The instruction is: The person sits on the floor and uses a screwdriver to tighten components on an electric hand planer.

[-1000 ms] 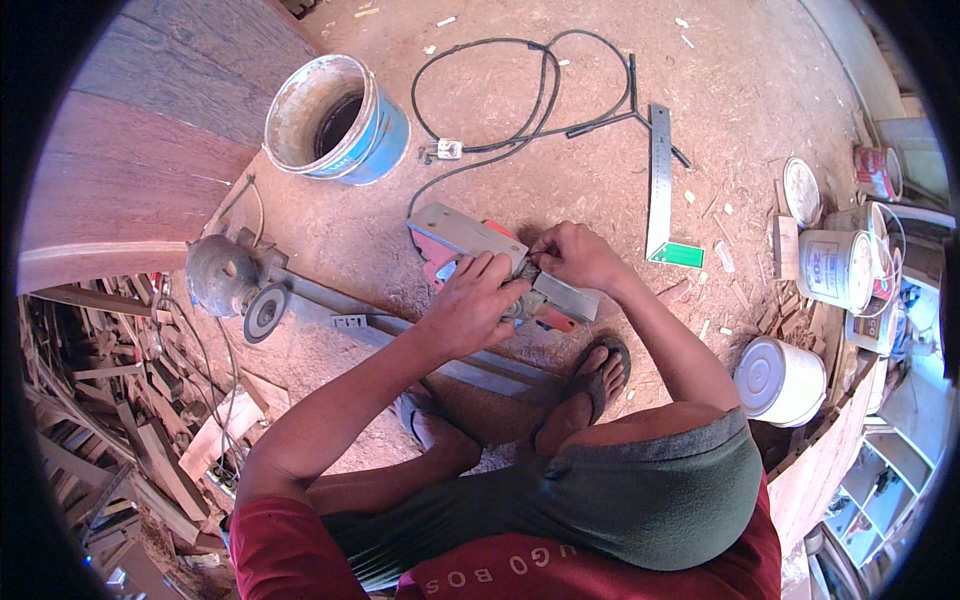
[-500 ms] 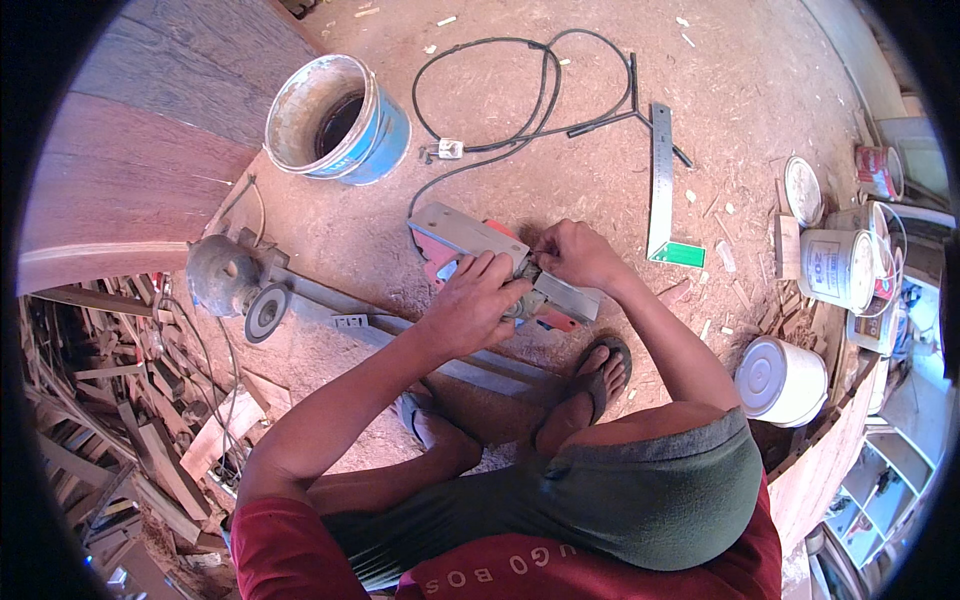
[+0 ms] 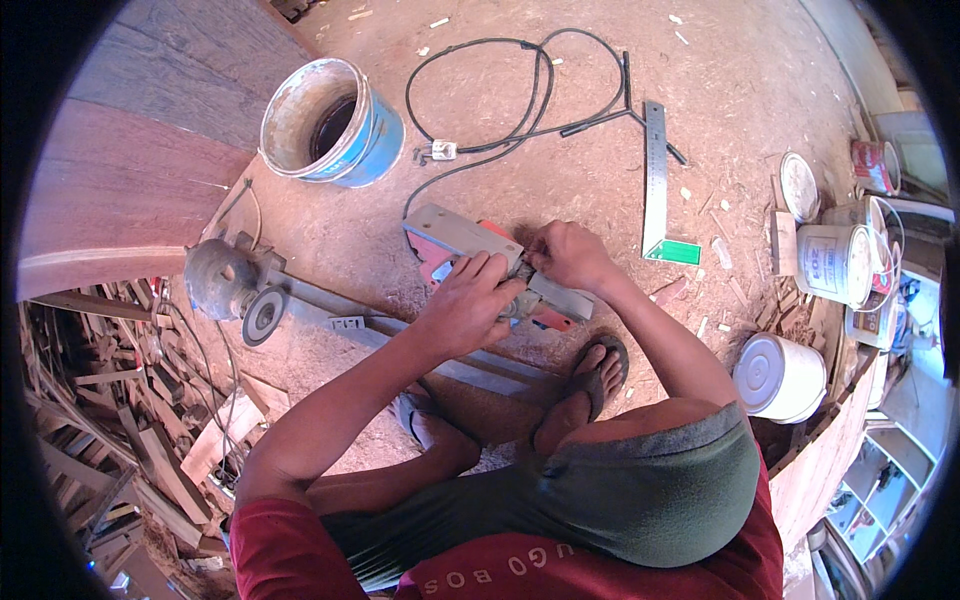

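An electric hand planer [image 3: 462,228] with a red body lies sole up, its grey metal base plates facing me. My left hand [image 3: 470,308] is wrapped over the planer's near side at mid-length and steadies it. At the gap between the two plates, my right hand [image 3: 570,256] has its fingers pinched together by the cutter drum. Whatever those fingertips hold is too small or too hidden to name. A black cord [image 3: 408,208] runs from the planer to a white plug [image 3: 443,150] on the floor.
A blue bucket [image 3: 385,138] with dark contents stands at the far left. Beyond my right hand lies a try square [image 3: 655,185] with a green handle. Left are a bench grinder [image 3: 222,280] and scrap wood [image 3: 120,400]. White tubs [image 3: 780,380] stand right, and my sandalled feet are close below.
The whole view has shifted very slightly. My right fingers have moved a little at the gap, while my left hand keeps its hold on the planer.
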Action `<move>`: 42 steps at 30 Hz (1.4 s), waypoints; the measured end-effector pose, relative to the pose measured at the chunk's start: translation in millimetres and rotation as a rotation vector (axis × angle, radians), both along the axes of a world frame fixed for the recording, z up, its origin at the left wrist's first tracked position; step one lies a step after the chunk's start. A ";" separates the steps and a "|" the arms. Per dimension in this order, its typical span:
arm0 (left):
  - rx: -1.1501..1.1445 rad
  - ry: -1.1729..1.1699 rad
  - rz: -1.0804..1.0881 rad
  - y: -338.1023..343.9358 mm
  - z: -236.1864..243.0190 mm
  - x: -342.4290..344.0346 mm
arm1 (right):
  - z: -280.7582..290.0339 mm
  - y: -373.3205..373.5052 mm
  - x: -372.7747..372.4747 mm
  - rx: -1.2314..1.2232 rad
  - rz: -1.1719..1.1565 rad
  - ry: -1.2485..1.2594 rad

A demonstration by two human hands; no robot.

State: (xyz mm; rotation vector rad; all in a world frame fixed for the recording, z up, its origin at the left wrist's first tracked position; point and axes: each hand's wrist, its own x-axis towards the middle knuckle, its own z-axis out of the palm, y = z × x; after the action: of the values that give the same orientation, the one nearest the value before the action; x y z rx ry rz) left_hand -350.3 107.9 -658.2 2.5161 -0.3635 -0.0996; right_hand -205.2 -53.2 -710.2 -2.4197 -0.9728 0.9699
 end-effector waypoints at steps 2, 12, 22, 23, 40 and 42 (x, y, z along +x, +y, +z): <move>0.010 0.012 -0.004 -0.9 0.4 -0.4 | 0.4 -1.3 -0.3 -0.018 0.006 -0.007; 0.046 0.037 0.003 -1.4 -2.2 -2.1 | 5.1 -11.0 10.6 0.357 0.181 0.405; 0.059 -0.021 0.007 -1.9 3.3 -5.3 | 18.4 -4.3 6.1 0.200 0.215 0.226; 0.058 -0.024 0.005 -0.9 2.5 -6.4 | 21.4 -2.8 5.1 0.170 0.221 0.194; 0.051 -0.049 0.024 -1.8 2.5 -4.6 | 41.4 5.5 -3.7 0.076 0.206 0.052; 0.051 -0.052 0.028 -2.1 1.7 -5.0 | 40.2 3.7 -3.7 0.097 0.213 0.034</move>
State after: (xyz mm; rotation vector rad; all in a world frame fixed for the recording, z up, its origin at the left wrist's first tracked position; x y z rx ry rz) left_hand -355.3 105.8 -656.6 2.5773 -0.3503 -0.0322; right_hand -208.9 -49.5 -669.9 -2.2470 -1.2556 1.0054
